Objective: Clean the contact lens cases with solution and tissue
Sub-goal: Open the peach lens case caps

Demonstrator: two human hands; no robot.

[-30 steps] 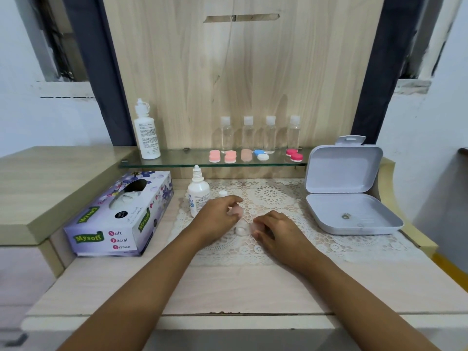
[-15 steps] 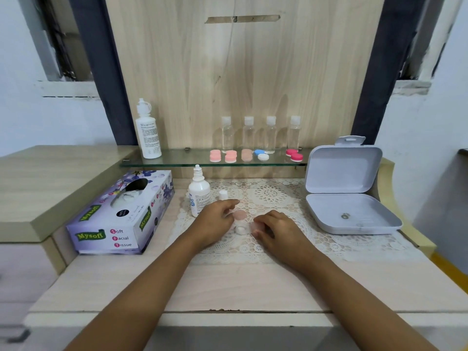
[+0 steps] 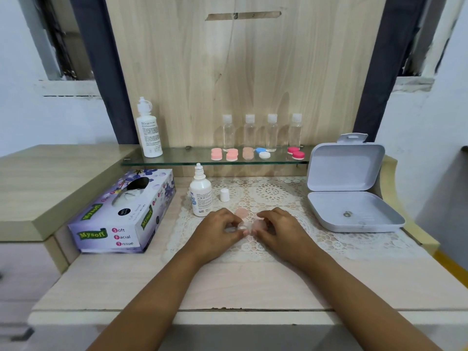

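The lens case [image 3: 247, 227] sits low over the lace mat [image 3: 278, 196] in the middle of the bench [image 3: 253, 282], held between both my hands. My left grip [image 3: 219, 230] pinches its clear body with curled fingers, and my right grip [image 3: 282, 228] is clenched around the pink lid [image 3: 259, 225], which is on the case and which I judge I am unscrewing. A loose lid [image 3: 241, 213] already lies on the mat just behind. The solution bottle [image 3: 200, 196] stands uncapped to the left, its white cap [image 3: 224, 195] beside it, so I am early on. No rinsing or wiping shows yet, and no sheet is out of the tissue box [image 3: 121, 214]. Several more cases [image 3: 231, 155] wait on the glass shelf [image 3: 177, 159].
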